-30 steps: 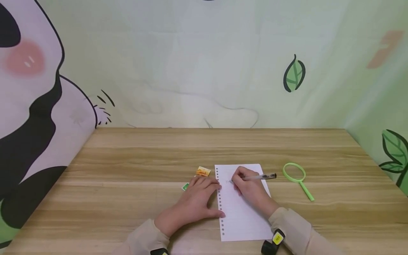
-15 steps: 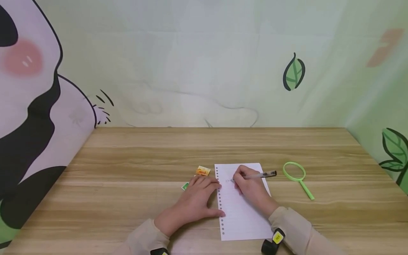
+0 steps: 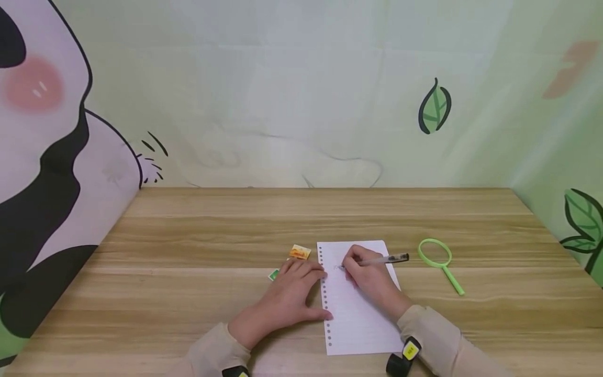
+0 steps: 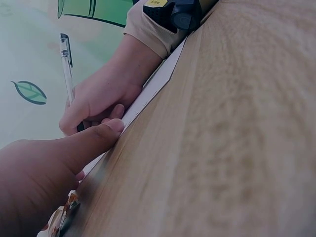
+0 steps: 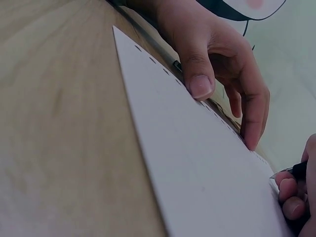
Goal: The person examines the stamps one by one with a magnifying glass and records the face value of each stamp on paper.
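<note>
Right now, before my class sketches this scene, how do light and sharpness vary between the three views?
Head view: brightest, with pale streaks across the right wall, though the writing on the paper is too faint to read surely; left wrist view: dimmer, tabletop blurred toward the lower right; right wrist view: also dim, tabletop grain soft at the left.

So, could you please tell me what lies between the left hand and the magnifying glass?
In the head view, the paper lies between the left hand and the magnifying glass, with the right hand over it, gripping a pen.

The left hand partly hides a green piece (design unclear).
</note>
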The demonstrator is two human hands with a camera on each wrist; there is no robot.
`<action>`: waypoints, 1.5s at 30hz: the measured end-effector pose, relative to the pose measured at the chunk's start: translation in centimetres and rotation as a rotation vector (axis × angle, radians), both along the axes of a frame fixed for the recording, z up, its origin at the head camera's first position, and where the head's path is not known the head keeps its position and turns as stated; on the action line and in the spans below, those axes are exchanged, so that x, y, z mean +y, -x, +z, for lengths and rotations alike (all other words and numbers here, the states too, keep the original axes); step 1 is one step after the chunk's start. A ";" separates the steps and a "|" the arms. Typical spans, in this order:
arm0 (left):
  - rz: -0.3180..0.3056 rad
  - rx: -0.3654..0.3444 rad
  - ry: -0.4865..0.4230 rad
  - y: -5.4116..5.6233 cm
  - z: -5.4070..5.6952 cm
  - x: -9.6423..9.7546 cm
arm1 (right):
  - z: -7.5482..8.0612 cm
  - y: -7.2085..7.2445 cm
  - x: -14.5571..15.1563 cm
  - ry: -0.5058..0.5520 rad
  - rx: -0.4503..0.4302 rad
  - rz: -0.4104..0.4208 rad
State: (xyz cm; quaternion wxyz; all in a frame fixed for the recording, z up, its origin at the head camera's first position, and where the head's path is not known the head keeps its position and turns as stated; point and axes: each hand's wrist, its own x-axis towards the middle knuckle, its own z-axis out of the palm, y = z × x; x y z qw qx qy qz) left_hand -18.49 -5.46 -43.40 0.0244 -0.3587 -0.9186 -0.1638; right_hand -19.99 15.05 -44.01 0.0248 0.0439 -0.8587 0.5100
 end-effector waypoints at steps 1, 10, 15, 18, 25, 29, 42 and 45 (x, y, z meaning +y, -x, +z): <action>0.000 -0.002 -0.001 0.0 0.0 0.0 | 0.0 0.0 0.0 -0.003 0.000 -0.007; -0.001 0.008 -0.008 0.0 -0.2 0.1 | 0.1 -0.2 -0.1 -0.007 -0.017 -0.058; 0.001 0.008 -0.005 0.0 -0.1 0.0 | 0.1 -0.1 -0.1 -0.008 -0.019 -0.047; 0.000 0.001 -0.005 0.0 -0.1 0.0 | 0.2 -0.1 -0.1 -0.012 -0.018 -0.040; 0.002 -0.011 -0.003 0.0 -0.1 0.0 | 0.0 -0.1 0.0 -0.006 -0.015 -0.033; 0.001 -0.011 0.001 0.0 0.0 0.0 | 0.1 -0.1 0.0 -0.006 -0.017 -0.029; 0.005 0.003 -0.010 -0.1 0.0 0.0 | 0.5 0.0 0.1 0.139 -0.052 -0.023; 0.003 -0.004 -0.003 -0.1 0.0 0.0 | 0.9 -0.1 0.5 0.135 -0.064 0.006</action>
